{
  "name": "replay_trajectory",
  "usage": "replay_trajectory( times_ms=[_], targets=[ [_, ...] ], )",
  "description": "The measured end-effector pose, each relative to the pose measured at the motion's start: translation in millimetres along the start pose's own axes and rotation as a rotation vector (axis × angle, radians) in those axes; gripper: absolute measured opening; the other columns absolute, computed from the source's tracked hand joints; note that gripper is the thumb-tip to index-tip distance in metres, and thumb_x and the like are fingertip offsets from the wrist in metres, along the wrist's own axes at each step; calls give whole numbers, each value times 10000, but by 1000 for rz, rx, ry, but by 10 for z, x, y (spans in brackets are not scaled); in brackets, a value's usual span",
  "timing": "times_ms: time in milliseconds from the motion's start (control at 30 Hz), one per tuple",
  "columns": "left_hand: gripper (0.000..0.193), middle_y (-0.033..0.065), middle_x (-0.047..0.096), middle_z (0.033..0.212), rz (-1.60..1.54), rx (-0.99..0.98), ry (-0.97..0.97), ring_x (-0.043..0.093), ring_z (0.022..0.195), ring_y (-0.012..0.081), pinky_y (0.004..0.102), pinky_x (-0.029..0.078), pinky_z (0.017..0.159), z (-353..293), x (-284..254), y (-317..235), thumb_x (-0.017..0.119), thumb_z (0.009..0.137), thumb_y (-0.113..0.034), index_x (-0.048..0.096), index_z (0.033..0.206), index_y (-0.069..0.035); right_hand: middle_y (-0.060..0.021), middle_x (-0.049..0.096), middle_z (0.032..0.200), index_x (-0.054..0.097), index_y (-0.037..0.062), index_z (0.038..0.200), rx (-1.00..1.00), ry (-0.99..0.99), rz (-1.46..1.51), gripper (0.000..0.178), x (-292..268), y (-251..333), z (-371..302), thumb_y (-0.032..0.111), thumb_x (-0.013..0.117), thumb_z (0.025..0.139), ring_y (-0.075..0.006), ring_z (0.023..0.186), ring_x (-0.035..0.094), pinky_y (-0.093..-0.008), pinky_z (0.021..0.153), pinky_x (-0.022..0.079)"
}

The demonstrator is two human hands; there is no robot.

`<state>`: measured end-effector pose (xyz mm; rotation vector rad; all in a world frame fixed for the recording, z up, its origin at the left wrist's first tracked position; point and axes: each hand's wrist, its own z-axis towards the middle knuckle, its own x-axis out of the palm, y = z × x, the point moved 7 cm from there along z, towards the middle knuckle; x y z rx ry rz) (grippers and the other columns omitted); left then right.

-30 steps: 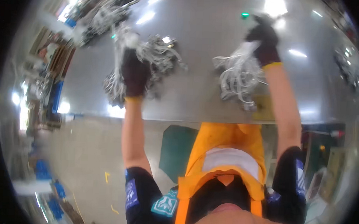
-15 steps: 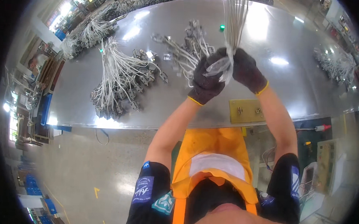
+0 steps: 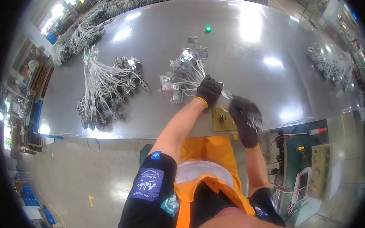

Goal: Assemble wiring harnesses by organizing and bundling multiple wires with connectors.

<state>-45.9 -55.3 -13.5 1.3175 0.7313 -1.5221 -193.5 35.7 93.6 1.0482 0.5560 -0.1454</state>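
A bundle of white wires point(image 3: 196, 74) lies across the middle of the metal table, its silvery metal end pieces fanned out at the far left of it. My left hand point(image 3: 209, 90), in a dark glove with a yellow cuff, is closed round the wires. Nearer the front edge, my right hand point(image 3: 244, 116) grips the same bundle by its other end; loose wire tips stick out past the fingers, blurred. Partly covered by the right hand, a yellow plate point(image 3: 220, 124) with small metal fittings lies at the table edge.
Another wire bundle point(image 3: 94, 75) with dark metal ends rests to the left. More bundles line the far left edge point(image 3: 82, 38) and the right side point(image 3: 335, 63). A small green light point(image 3: 208, 29) shows on the table point(image 3: 161, 35). Below the right edge stands a control box point(image 3: 321, 161).
Both hands have come down and nearer, and the bundle that stood upright between them now lies across the table. My right hand has slid rightward to the wire tips.
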Motion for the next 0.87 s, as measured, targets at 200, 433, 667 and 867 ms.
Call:
replay_trajectory(
  times_ms=[200,433,667,867],
  targets=[
    [121,127,657,716,-159,-216,-41,646,700,299,438,439,684,-31,-21,-11,546,753,-211,614,824,-140,-66,542,739,577,9,1001,432,-765,1363,162,-400,-1658,-118,150,549,928,-222,716,598,-376,702,514],
    [177,115,663,789,-78,-313,-144,652,764,302,412,492,731,-164,-226,-143,591,759,-271,662,889,-174,12,387,568,604,-19,1078,307,-707,1381,259,-523,-1829,565,174,562,912,-134,486,393,-309,524,448],
    [168,157,654,839,-546,-153,98,630,795,379,487,505,711,220,19,-386,551,797,-265,634,847,-129,-14,439,589,588,3,1084,567,-925,1380,248,-271,-1940,591,157,573,890,-164,533,501,-349,579,556],
    [236,155,664,825,-521,-238,127,645,771,377,480,509,686,149,257,-407,583,831,-343,640,885,-121,-82,583,804,618,71,850,603,-549,564,200,-144,-2509,1171,261,564,879,-203,717,614,-414,618,556]
  ],
)
